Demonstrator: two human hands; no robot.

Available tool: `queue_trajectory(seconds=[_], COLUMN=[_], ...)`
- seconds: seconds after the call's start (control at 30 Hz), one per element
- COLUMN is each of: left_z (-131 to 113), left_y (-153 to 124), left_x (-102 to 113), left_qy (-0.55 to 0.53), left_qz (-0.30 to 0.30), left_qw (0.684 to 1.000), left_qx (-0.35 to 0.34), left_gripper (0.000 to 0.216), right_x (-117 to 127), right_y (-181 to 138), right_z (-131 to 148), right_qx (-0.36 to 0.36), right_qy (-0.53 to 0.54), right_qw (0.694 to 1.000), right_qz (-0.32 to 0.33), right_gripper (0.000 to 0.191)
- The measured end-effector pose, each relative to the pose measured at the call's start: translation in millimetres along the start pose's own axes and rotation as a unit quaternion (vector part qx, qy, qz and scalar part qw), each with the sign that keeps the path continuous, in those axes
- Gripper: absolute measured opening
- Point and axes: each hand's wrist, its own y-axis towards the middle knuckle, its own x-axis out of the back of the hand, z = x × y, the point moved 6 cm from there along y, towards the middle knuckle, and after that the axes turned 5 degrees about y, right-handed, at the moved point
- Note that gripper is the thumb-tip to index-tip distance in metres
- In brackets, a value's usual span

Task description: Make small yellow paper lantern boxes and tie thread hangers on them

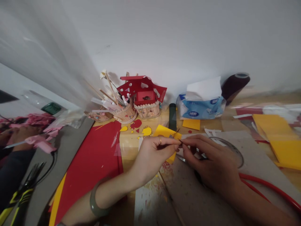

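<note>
My left hand (147, 160) and my right hand (215, 161) meet tip to tip above the work board (162, 201). Each pinches a thin dark strand (180, 141) between thumb and forefinger; its exact kind is too small to make out. Behind my left fingers lies a yellow paper square (162, 130), with a few dark strand ends showing over it. Partly covered by my right hand is a shiny metal piece (181, 158). A thin wooden stick (168, 188) lies on the board below my hands.
Red card sheets (91, 166) lie at left, near yellow-handled pliers (22, 201). Decorated pots (125, 114), a red box (144, 94), a green tube (172, 116), a tissue pack (201, 106) and a dark thread cone (235, 84) line the wall. A co-worker's hand (21, 138) is far left.
</note>
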Motion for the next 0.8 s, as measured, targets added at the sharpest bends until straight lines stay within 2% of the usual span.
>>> queue_trajectory(seconds=[0.6,0.8], left_z=[7,11], left_y=[4,6], left_x=[-4,-6], left_qy=[-0.072,-0.1], left_qz=[0.023,0.03], left_qw=[0.997,0.994], left_qx=[0.02,0.027], left_gripper=[0.012,0.022], right_x=[-2,-2], right_y=[0,0], right_z=[-7,-10], right_qx=[-0.027,-0.037], right_qy=[0.001,0.018], right_qw=[1.0,0.999], right_qz=[0.001,0.012], right_gripper=[0.014,0.012])
